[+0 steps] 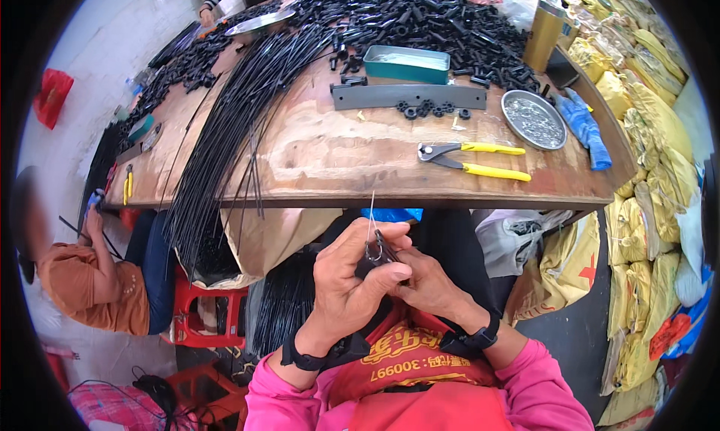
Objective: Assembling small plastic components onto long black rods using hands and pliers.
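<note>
Both hands are held together below the table edge (pixel 420 200), over the lap. The left hand (pixel 349 281) pinches a small black part (pixel 375 262) between thumb and fingers. The right hand (pixel 429 281) is closed against it from the other side, fingers curled; its exact grip is hidden. A thin pale wire (pixel 371 215) rises from the part toward the table edge.

Risks, as judged:
- Part is small and half covered by fingers; a slack pinch could drop it into the lap or to the floor.
- The wire looks fine and springy; it could slip out or prick a fingertip.
- 1 pair of yellow-handled pliers (pixel 480 161) lies near the table edge, above the hands; a knock could send it down.
- The bundle of black rods (pixel 225 146) overhangs the edge to the left and could slide.
</note>
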Tool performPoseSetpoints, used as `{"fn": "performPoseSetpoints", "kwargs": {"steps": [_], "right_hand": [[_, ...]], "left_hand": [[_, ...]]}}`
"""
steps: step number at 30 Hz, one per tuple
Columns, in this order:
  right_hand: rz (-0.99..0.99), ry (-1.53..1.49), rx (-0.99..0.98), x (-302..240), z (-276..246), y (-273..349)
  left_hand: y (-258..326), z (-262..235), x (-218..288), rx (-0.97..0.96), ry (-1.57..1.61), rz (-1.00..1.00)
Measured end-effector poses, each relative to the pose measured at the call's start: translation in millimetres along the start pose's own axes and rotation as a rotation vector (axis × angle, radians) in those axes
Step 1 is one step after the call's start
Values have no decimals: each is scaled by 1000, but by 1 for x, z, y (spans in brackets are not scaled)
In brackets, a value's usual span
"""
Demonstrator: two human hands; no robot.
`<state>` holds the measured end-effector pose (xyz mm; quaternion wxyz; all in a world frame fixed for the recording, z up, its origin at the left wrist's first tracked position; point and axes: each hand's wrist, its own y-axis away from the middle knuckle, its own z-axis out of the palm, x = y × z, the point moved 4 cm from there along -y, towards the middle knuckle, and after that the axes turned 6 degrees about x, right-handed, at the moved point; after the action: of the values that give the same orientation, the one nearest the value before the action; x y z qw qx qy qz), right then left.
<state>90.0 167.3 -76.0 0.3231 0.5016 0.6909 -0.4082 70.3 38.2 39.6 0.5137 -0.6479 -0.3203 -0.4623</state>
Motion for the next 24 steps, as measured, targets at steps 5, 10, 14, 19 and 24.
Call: {"fn": "performPoseSetpoints", "kwargs": {"steps": [5,10,14,19,24], "right_hand": [[17,-85,-75,3,5,-4],[-76,-440,128,-42,-58,-23],[-111,-411,104,-77,-79,-43],[-305,-462,-24,-76,-74,-49],[56,-974,-235,-70,-60,-46]], "left_hand": [[-7,-5,-8,13,-77,149],[-7,-2,-18,-8,-35,51],[-7,10,-22,-13,139,-21],[-2,8,-30,96,247,-130],[-2,3,-35,-77,75,-19]]}}
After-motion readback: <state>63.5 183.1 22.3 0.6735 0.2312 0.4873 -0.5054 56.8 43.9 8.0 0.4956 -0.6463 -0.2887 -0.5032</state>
